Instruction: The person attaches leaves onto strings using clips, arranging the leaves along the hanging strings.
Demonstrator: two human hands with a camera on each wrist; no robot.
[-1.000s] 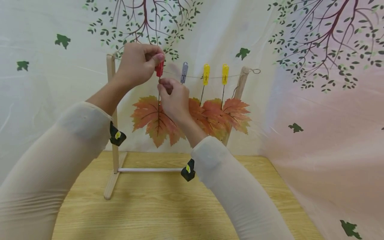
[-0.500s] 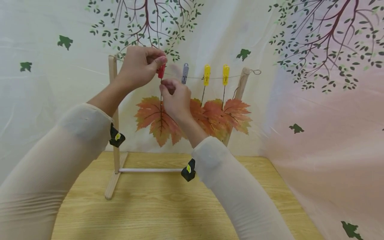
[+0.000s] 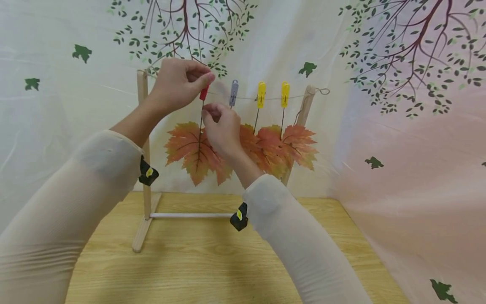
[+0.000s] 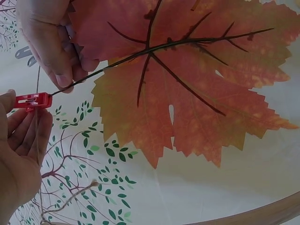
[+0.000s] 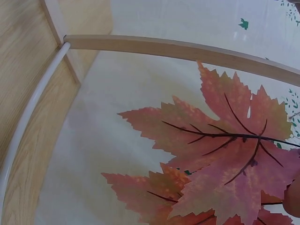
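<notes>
My left hand (image 3: 178,82) pinches the handle end of a red clothespin (image 4: 33,100) on the string line. From this clothespin hangs an orange-red artificial maple leaf (image 3: 197,147) by its dark stem (image 4: 103,70). Just below the clothespin, my right hand (image 3: 224,128) has its thumb and index fingertip together at the stem. In the left wrist view, the right fingertips lie right at the stem, a short way from the clothespin's mouth. The right wrist view shows mostly the hanging leaf, with another leaf partly behind it.
The string (image 3: 247,98) runs between two wooden posts (image 3: 308,103). A grey clothespin (image 3: 233,93) and two yellow clothespins (image 3: 261,95) hold more leaves (image 3: 298,145) to the right. A white rod (image 3: 190,215) joins the stand's feet above the wooden table (image 3: 190,270).
The leaf has swung slightly left at its lower end over the last half second. My left thumb has shifted a little over the clothespin; both hands stay nearly in place.
</notes>
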